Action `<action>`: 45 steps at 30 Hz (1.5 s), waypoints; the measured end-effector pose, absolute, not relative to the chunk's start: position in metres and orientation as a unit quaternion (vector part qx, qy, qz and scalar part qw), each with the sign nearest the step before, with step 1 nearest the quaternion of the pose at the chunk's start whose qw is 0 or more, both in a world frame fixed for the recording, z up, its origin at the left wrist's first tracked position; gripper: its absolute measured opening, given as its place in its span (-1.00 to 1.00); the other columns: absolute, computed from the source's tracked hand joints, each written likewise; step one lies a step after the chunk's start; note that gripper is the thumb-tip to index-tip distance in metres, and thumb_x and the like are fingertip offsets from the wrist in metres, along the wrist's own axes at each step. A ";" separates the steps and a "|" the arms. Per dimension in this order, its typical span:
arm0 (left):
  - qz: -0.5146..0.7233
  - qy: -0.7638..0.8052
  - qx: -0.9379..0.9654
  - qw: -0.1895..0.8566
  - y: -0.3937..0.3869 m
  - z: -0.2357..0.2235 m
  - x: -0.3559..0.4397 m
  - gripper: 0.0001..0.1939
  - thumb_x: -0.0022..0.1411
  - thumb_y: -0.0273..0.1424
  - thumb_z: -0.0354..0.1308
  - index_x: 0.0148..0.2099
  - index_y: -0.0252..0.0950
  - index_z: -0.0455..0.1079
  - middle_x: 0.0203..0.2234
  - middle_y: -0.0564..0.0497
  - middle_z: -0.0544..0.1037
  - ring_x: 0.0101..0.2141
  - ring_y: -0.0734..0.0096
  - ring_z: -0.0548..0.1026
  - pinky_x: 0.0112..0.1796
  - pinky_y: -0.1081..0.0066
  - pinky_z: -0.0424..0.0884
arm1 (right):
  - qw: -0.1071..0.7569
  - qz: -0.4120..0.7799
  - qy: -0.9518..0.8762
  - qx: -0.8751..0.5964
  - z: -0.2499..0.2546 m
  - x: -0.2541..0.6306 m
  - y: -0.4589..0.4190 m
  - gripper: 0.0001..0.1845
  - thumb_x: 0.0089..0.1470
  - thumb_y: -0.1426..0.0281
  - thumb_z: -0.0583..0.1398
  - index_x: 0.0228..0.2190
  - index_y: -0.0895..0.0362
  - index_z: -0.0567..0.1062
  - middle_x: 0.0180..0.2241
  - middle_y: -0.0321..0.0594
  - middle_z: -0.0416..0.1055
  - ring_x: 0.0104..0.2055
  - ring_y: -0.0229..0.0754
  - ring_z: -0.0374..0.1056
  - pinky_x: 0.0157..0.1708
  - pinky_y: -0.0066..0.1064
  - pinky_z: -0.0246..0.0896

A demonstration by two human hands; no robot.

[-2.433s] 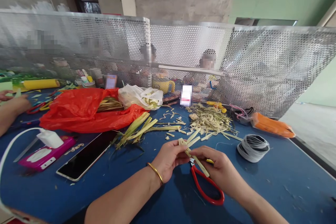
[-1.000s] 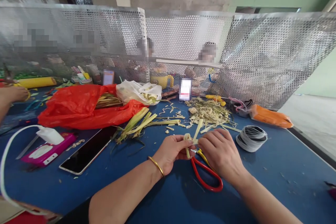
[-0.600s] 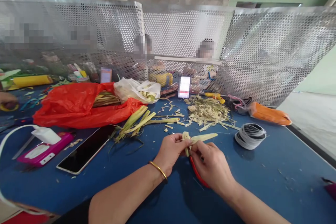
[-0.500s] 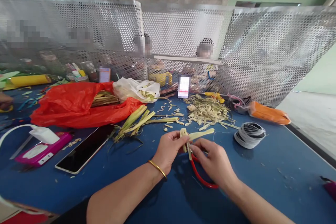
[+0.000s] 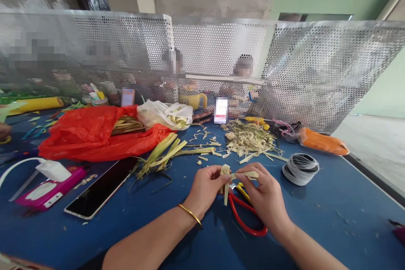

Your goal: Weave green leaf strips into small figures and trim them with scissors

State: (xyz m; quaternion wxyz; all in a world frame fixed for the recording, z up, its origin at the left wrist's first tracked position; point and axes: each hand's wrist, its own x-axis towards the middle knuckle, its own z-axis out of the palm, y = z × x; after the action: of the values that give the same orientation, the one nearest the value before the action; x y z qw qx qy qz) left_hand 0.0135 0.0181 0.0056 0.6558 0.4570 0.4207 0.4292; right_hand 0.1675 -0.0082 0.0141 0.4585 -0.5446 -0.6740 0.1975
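My left hand [image 5: 205,187] pinches a pale, folded and knotted corn husk strip [image 5: 225,170] above the blue table. Two short ends of it hang down below my fingers. My right hand [image 5: 267,196] is closed on the loose end of the same strip, which sticks out to the right. Just beneath both hands, scissors with red handles [image 5: 249,230] rest on the table, their blades mostly hidden by the fingers and husk. A yellow handle part [image 5: 243,192] shows beside them, partly covered by my right hand.
Beyond my hands lie a husk scrap pile [image 5: 251,139] and loose husk strips [image 5: 164,152]. A wire spool [image 5: 300,169] stands right. Left are a phone [image 5: 101,190], a purple power strip [image 5: 52,190] and a red plastic bag [image 5: 82,133]. A perforated metal screen [image 5: 218,42] closes the back.
My right hand has shifted from near the scissors handles up to the strip's loose end. The strip's hanging ends and more of the scissors now show. The view has tilted slightly up.
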 end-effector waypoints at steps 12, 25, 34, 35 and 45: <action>0.400 0.451 0.450 0.659 0.016 0.011 0.013 -0.69 -0.02 -0.30 0.28 -0.26 -0.27 0.28 -0.59 0.09 0.49 -0.61 0.45 0.45 -0.54 0.48 0.37 | 0.373 0.303 -0.609 -0.631 0.005 0.169 -0.001 -0.66 0.11 0.12 0.10 -0.55 0.07 0.26 -0.72 -0.40 0.26 -0.68 -0.30 0.16 -0.67 -0.50 -0.01; 0.400 0.453 0.452 0.655 0.022 0.008 0.008 -0.62 -0.09 -0.29 0.33 -0.29 -0.25 0.22 -0.69 0.20 0.39 -0.76 0.63 0.22 -0.68 0.56 0.25 | 0.424 0.341 -0.713 -0.442 0.024 0.176 -0.001 -0.76 0.08 0.20 0.21 -0.43 0.10 0.55 -0.39 -0.22 0.43 -0.32 -0.20 0.33 -0.28 -0.39 0.23; 0.366 0.464 0.489 0.641 0.019 0.005 0.010 -0.62 -0.06 -0.28 0.32 -0.28 -0.25 0.19 -0.65 0.15 0.46 -0.79 0.63 0.21 -0.73 0.58 0.17 | 0.446 0.437 -0.581 -0.523 0.014 0.165 -0.004 -0.62 0.08 0.03 0.14 -0.40 0.11 0.38 -0.58 -0.39 0.29 -0.66 -0.37 0.08 -0.67 -0.53 -0.01; 0.369 0.461 0.489 0.642 0.019 0.005 0.010 -0.62 -0.06 -0.28 0.31 -0.28 -0.24 0.19 -0.65 0.15 0.46 -0.78 0.63 0.20 -0.73 0.57 0.18 | 0.442 0.420 -0.582 -0.538 0.013 0.165 -0.004 -0.63 0.08 0.04 0.13 -0.41 0.11 0.37 -0.59 -0.39 0.27 -0.66 -0.37 0.07 -0.67 -0.53 -0.04; 0.376 0.451 0.498 0.638 0.018 0.006 0.010 -0.71 -0.01 -0.32 0.24 -0.29 -0.24 0.20 -0.72 0.23 0.34 -0.78 0.62 0.19 -0.72 0.58 0.15 | 0.380 0.358 -0.627 -0.579 0.012 0.168 -0.003 -0.77 0.03 0.30 0.13 -0.59 0.14 0.37 -0.68 -0.43 0.14 -0.61 -0.36 0.01 -0.63 -0.52 -0.11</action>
State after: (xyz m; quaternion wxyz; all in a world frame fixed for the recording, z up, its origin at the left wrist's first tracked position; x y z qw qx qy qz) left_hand 0.0097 0.0181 0.0058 0.6385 0.4981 0.4507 0.3756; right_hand 0.1684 -0.0034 0.0117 0.3795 -0.5786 -0.6269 0.3580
